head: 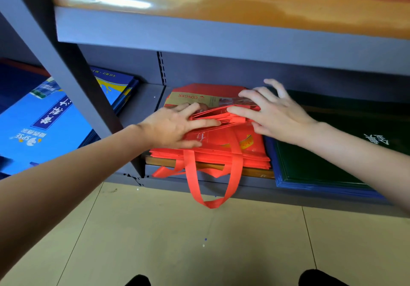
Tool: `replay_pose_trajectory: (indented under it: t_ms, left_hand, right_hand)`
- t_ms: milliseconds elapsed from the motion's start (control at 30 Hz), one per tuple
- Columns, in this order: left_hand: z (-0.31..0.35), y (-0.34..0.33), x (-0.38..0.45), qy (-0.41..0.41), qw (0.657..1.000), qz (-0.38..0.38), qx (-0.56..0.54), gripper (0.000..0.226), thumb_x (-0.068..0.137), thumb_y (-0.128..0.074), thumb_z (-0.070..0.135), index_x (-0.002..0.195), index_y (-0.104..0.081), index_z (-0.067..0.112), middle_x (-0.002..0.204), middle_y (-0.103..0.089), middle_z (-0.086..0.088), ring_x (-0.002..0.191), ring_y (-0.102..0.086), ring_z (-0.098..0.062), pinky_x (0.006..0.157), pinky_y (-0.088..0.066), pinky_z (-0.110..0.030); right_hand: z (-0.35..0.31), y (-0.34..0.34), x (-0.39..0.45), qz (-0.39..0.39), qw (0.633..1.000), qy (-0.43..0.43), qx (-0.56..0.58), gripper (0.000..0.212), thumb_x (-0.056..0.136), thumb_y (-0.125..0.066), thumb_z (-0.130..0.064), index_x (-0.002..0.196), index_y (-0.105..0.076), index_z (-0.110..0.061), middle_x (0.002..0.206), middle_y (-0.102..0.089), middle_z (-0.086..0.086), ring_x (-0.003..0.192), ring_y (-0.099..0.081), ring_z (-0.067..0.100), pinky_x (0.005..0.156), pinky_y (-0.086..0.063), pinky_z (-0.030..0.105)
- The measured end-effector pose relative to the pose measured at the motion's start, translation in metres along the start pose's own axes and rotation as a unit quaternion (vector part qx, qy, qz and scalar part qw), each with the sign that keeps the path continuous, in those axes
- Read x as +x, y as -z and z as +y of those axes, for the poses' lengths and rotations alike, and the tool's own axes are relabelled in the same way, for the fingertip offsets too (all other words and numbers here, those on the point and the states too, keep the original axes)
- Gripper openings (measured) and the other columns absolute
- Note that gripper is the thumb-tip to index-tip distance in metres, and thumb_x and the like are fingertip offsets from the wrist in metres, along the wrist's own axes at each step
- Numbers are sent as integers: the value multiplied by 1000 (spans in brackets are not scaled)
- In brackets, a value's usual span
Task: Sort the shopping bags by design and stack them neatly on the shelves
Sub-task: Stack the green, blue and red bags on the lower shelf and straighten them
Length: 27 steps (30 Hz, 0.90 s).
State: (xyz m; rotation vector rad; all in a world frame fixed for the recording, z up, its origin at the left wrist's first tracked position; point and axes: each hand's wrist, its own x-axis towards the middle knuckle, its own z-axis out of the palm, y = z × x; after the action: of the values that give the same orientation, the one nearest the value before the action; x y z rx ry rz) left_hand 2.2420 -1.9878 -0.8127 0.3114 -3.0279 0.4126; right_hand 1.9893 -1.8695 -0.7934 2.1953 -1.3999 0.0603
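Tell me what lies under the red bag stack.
Under the red bag stack a brown-gold flat layer shows at the front edge, resting on the grey shelf. How far back it runs is covered.

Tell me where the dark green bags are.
In the head view, the dark green bags lie stacked on the bottom shelf, right of the red bags, under the right hand.

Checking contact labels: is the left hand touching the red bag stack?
Touching. The head view shows the left hand lying flat on top of the red bag stack, fingers spread over the folded handles, no gap visible.
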Motion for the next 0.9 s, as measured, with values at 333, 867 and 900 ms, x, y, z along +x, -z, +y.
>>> replay_pose_trajectory:
  t_ms: [333, 867, 900]
  left_hand:
    - [-15, 29, 14, 128, 987, -100, 9, 86, 99, -37, 9, 133, 22, 60, 133, -10, -8, 63, -44, -22, 54, -40, -34]
    - [-16, 30, 16, 132, 983, -129, -8, 86, 96, -39, 3, 137, 11, 60, 133, -20, -7, 59, -40, -19, 58, -46, -37]
    - [-18, 31, 17, 136, 983, -125, -10, 84, 96, -39, 5, 138, 9, 59, 133, -20, -8, 58, -40, -18, 58, -46, -37]
  right_hand:
    - [-43, -11, -33, 69, 991, 119, 10, 45, 85, -57, -6, 127, -48, -19, 130, -50, 12, 115, -50, 30, 106, -29, 49]
    - [-65, -4, -16, 15, 932, -228, 283, 38, 85, -56, -43, 103, -61, -10, 90, -63, 3, 67, -64, 27, 56, -53, 36]
    - [-64, 1, -14, 21, 915, -269, 301, 33, 83, -64, -40, 101, -61, -11, 81, -62, 1, 66, -62, 23, 59, -51, 34]
